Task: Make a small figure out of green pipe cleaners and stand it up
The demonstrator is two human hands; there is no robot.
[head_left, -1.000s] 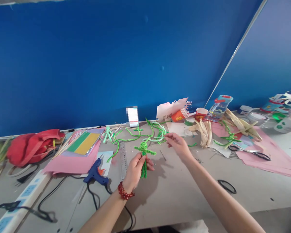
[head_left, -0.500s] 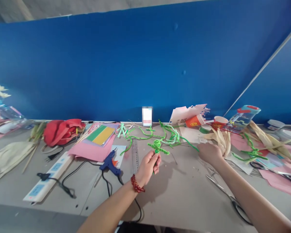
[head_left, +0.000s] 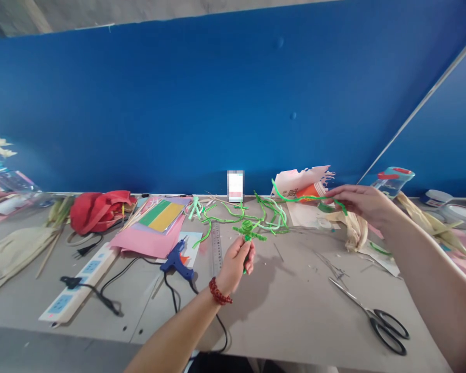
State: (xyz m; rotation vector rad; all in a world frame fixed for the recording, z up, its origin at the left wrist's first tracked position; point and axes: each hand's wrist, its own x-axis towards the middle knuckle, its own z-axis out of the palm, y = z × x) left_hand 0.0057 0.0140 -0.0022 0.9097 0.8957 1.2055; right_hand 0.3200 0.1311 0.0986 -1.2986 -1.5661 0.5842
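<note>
Over table (head_left: 295, 316), left hand (head_left: 236, 261) pinching green figure (head_left: 248, 230) — base hidden in grip, right hand (head_left: 363, 203) pinching strand (head_left: 295, 198).

We have one head-worn view, looking forward and down across the tabletop (head_left: 295, 311) toward the blue wall (head_left: 178, 103), hands at close range.

1. A deep blue wall (head_left: 178, 103) fills the far side, plain and matte, with a few small marks.
2. At the right, a second blue panel (head_left: 450, 134) meets it along a pale strip (head_left: 415, 111) that slants up to the right.
3. Above the wall's top edge runs a rough grey band (head_left: 140, 13).
4. A grey tabletop (head_left: 295, 321) runs from left to right, up against the wall.
5. Beyond its near left edge lies a darker grey surface (head_left: 31, 357), blurred.
6. The light is even, and the shadows on the tabletop are soft.
</note>
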